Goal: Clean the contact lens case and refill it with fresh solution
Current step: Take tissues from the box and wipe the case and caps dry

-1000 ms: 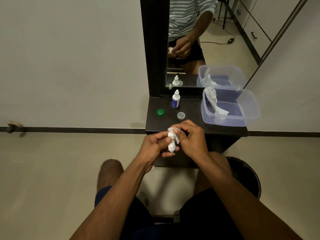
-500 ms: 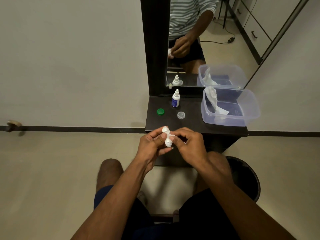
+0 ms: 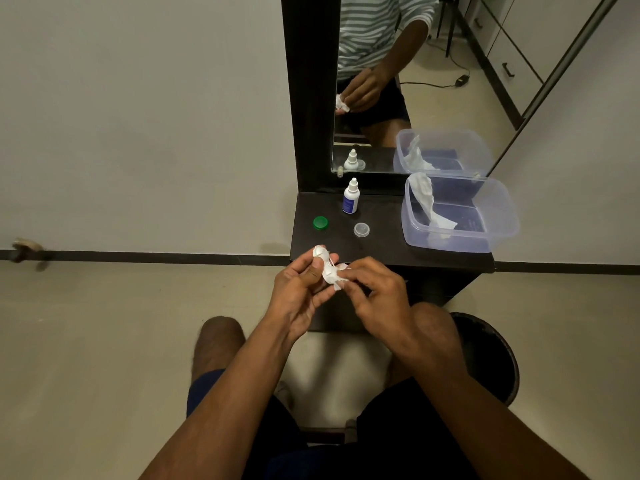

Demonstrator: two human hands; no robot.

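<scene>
Both hands met just in front of the table's near edge: the left hand pinched the white contact lens case between thumb and fingertips, and the right hand was closed around a small wad of white tissue, pressing it against the case's nearer well. The case looked like light, rigid plastic, two shallow wells joined by a thin bridge. Such a thing would likely be slick if wet and easy to flick out of a loose pinch. The bridge or the outer rim of the far well seemed the sound place to hold it, leaving the worked well free. The tissue, soft and limp, could probably shred if twisted hard inside a well.

On the table, the clear plastic tub stood at the right with another tissue draped over its rim. The solution bottle stood upright near the mirror, cap on. The green cap and the clear cap lay apart on the bare table, both off the case.
</scene>
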